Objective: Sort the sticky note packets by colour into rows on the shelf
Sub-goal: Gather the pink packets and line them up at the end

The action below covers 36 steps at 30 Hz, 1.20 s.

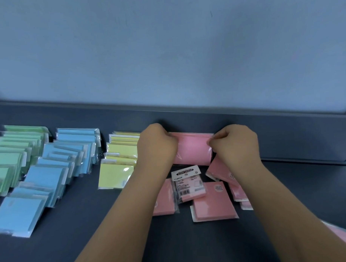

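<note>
At shelf back edge: pink packet (192,147) standing upright.
Left hand (157,145): fingers curling closed, gripping its left end.
Right hand (235,144): fingers pinching its right end.

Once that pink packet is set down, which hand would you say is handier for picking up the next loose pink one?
Probably the right hand. Both hands grip the pink packet, but most loose pink packets lie below and beside the right hand; the left hand sits nearer the yellow row.
</note>
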Each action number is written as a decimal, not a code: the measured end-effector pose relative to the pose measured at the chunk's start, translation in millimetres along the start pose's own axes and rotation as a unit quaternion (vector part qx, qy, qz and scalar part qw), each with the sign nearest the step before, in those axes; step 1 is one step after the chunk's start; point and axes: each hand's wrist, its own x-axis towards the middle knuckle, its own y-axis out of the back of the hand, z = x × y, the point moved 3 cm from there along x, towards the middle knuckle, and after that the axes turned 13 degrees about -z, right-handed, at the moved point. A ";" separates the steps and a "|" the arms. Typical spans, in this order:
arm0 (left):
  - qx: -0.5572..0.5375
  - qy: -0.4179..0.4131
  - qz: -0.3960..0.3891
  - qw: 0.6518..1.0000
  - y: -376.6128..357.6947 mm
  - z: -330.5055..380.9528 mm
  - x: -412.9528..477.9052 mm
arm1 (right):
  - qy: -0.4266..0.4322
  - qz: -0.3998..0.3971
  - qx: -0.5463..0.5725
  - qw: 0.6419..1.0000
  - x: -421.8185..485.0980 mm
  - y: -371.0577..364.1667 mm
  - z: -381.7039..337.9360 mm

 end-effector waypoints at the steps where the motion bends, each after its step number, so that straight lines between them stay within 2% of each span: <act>1: 0.006 0.001 0.001 1.000 0.5 0.2 -0.8 | 0.000 0.001 0.004 1.000 -0.9 -0.2 0.9; 11: 0.062 0.002 0.012 0.998 7.1 14.9 -12.1 | 0.006 -0.023 -0.017 1.000 -3.9 13.1 0.4; 16: 0.107 -0.024 0.042 0.993 16.7 34.5 -32.3 | -0.005 -0.114 -0.072 0.991 -14.3 44.4 1.6; 19: 0.120 -0.049 0.001 0.992 20.5 52.8 -47.6 | -0.002 -0.154 -0.076 0.985 -29.4 77.1 20.5; 26: 0.070 -0.086 -0.172 0.979 -4.0 86.5 -109.4 | -0.020 -0.209 -0.132 0.969 -79.0 116.7 109.4; 32: 0.111 -0.150 -0.233 0.954 -49.3 120.0 -150.4 | -0.027 -0.187 -0.099 0.977 -112.7 132.0 157.5; 36: 0.106 -0.147 -0.210 0.961 -61.9 127.3 -166.9 | -0.012 -0.137 -0.037 0.990 -125.2 150.0 173.4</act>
